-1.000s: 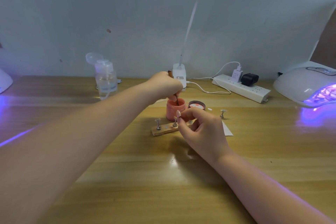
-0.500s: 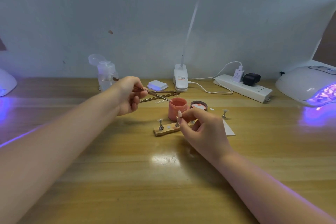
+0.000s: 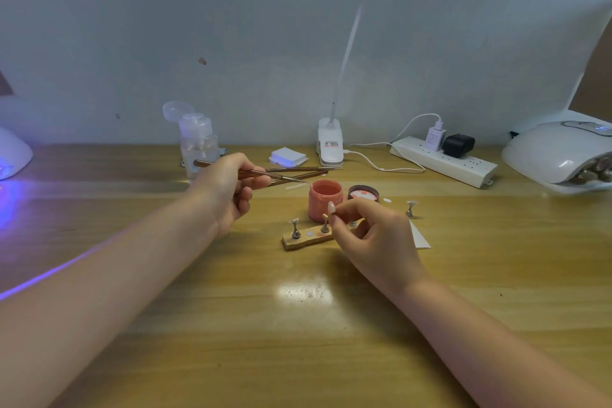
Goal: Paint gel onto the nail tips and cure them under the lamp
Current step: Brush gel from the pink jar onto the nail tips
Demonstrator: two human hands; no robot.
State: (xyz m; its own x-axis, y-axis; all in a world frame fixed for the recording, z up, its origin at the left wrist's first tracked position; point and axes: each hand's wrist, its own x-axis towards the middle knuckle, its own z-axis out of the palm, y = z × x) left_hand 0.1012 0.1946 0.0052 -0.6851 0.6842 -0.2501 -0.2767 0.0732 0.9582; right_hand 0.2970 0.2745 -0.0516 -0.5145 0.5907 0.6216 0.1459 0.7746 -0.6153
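At the middle of the wooden table [image 3: 231,325] we saw the left hand [image 3: 231,189] gripping a brush [image 3: 265,173], fingers curled round the shaft, tip pointing right toward the open pink gel jar [image 3: 325,199] but not touching it. Right hand [image 3: 371,232] pinched a small stand bearing a pale nail tip [image 3: 331,208], just in front of the jar. The two hands were apart, jar between them. The stand sat at the wooden holder block [image 3: 306,239]; whether it rested on the block or was lifted off, we could not tell. Another metal stand [image 3: 295,228] stood upright on the block's left end. One more stand [image 3: 411,208] stood alone on the table right of the jar lid [image 3: 363,193], which lay beside the jar. Spare brushes [image 3: 298,170] lay behind the jar. Curing lamp [image 3: 559,156] sat far right, well apart from the hands. Further back: pump bottle [image 3: 198,139], desk lamp clip base [image 3: 330,146], power strip [image 3: 443,162], white pad stack [image 3: 287,156].
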